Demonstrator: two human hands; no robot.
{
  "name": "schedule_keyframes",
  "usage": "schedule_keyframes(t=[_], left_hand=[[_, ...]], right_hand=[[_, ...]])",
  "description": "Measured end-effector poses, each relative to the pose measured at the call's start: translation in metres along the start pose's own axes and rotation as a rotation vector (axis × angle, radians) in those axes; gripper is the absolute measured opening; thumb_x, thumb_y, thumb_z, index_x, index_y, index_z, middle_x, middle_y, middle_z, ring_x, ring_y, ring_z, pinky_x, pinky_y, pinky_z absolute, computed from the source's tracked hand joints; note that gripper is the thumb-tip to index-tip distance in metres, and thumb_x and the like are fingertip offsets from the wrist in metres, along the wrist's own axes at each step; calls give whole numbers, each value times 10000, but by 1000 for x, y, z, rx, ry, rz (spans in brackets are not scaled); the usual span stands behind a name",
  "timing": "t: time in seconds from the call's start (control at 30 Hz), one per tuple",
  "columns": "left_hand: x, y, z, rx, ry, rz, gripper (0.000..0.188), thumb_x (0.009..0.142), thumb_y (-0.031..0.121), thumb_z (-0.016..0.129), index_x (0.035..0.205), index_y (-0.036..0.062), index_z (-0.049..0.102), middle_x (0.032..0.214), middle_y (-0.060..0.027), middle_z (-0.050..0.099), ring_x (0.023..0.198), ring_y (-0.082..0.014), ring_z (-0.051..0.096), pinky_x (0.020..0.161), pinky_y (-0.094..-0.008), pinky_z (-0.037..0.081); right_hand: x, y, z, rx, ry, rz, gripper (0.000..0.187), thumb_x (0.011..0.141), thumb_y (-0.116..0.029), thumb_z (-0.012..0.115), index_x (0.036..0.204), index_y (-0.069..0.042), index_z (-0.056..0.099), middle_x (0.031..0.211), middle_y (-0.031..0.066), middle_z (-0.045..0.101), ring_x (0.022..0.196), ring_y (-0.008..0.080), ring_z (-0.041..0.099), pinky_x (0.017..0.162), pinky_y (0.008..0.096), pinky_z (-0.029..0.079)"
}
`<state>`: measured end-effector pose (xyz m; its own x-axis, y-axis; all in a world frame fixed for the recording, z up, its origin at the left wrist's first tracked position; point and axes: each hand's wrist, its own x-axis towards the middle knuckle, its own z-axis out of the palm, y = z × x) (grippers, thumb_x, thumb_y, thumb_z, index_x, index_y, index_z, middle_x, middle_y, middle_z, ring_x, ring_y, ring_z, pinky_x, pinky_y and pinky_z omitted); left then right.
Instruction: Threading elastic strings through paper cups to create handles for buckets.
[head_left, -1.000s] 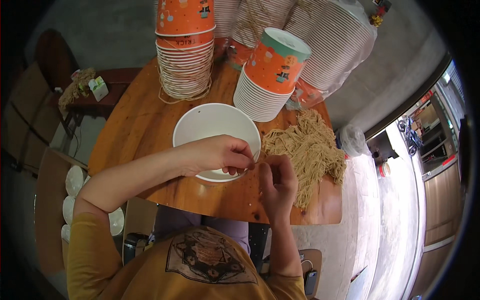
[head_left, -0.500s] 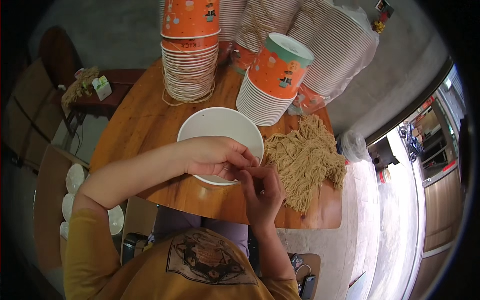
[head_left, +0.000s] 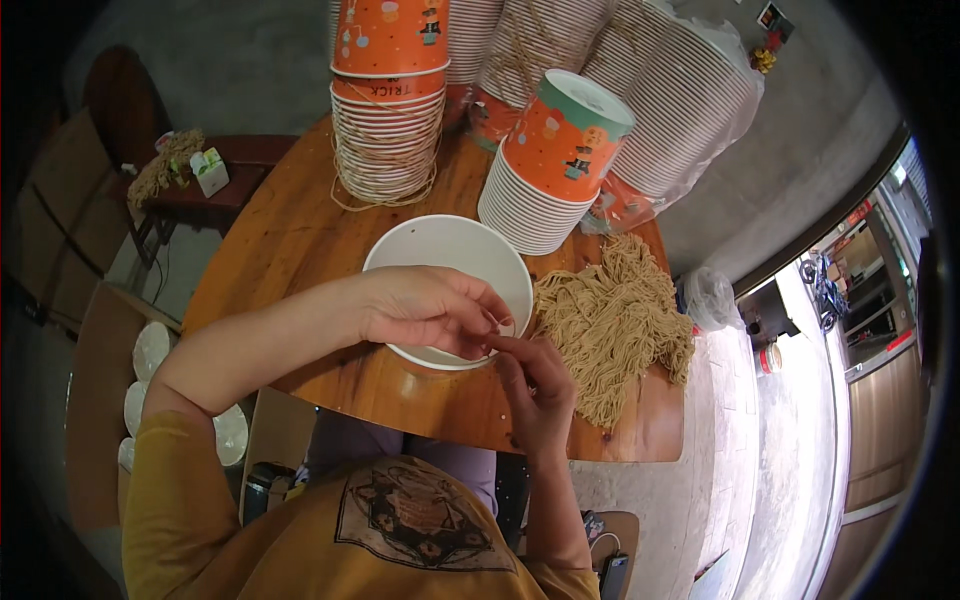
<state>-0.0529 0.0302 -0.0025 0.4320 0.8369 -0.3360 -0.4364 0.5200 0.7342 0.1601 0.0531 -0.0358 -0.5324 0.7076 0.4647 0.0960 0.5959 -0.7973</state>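
Head view is looking straight down and honestly the key bit is hard to read: your left hand (head_left: 425, 310) is curling over the near rim of the white bowl (head_left: 440, 255), fingers pinched together, and your right hand (head_left: 540, 385) is meeting it fingertip to fingertip. Something thin is getting pinched between them, probably a strand or two, but it's too small to say for sure.

The noodle pile (head_left: 615, 325) is sitting just right of the bowl, spilling toward the worktop's (head_left: 290, 230) right edge. It's a round wooden worktop, grey concrete floor around it. The back half is getting crowded by stacks of orange paper cups (head_left: 390, 110) and (head_left: 550, 170), plus bigger wrapped stacks (head_left: 680, 100) cut off at the top.

Open wood is showing mostly to the left of the bowl. The near edge is running right under your wrists.
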Motion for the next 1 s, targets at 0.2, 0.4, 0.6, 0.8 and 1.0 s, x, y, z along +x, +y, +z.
schedule_keyframes(t=[0.2, 0.4, 0.6, 0.8, 1.0], left_hand=[[1, -3, -5, 18, -34, 12, 296, 880, -75, 580, 1164, -27, 510, 1088, -106, 567, 977, -188, 613, 913, -295, 532], [1, -2, 3, 147, 0, 91, 340, 850, -79, 594, 1175, -29, 510, 1066, -78, 564, 955, -152, 601, 870, -261, 517], [-3, -8, 27, 1108, 211, 567, 339, 839, -48, 542, 1158, 50, 484, 886, -52, 559, 825, -167, 572, 747, -315, 477], [1, -15, 30, 1233, 245, 656, 448, 855, -55, 555, 1264, 86, 438, 883, -60, 508, 815, -175, 533, 719, -314, 470], [-8, -11, 34, 1306, 261, 638, 434, 840, -47, 574, 1245, 81, 483, 988, -71, 449, 807, -160, 536, 744, -293, 473]], right_hand=[[-5, -3, 0, 352, -22, 318, 162, 952, -57, 582, 1067, -49, 696, 864, 20, 624, 701, 90, 560, 611, 213, 439], [-5, 2, -10, 765, 66, 457, 242, 1011, -166, 492, 1223, -55, 527, 872, 61, 621, 677, 90, 552, 600, 222, 460], [1, 2, -7, 392, 144, 252, 188, 945, -101, 581, 1124, -44, 565, 811, 19, 568, 658, 79, 499, 577, 233, 411], [7, -11, -1, 17, 97, 208, 126, 866, -75, 701, 969, -46, 635, 652, -47, 467, 568, 53, 375, 511, 222, 322], [7, -12, 5, 88, 114, 260, 84, 890, -63, 671, 926, -23, 607, 620, -63, 429, 576, 19, 357, 515, 198, 316]])
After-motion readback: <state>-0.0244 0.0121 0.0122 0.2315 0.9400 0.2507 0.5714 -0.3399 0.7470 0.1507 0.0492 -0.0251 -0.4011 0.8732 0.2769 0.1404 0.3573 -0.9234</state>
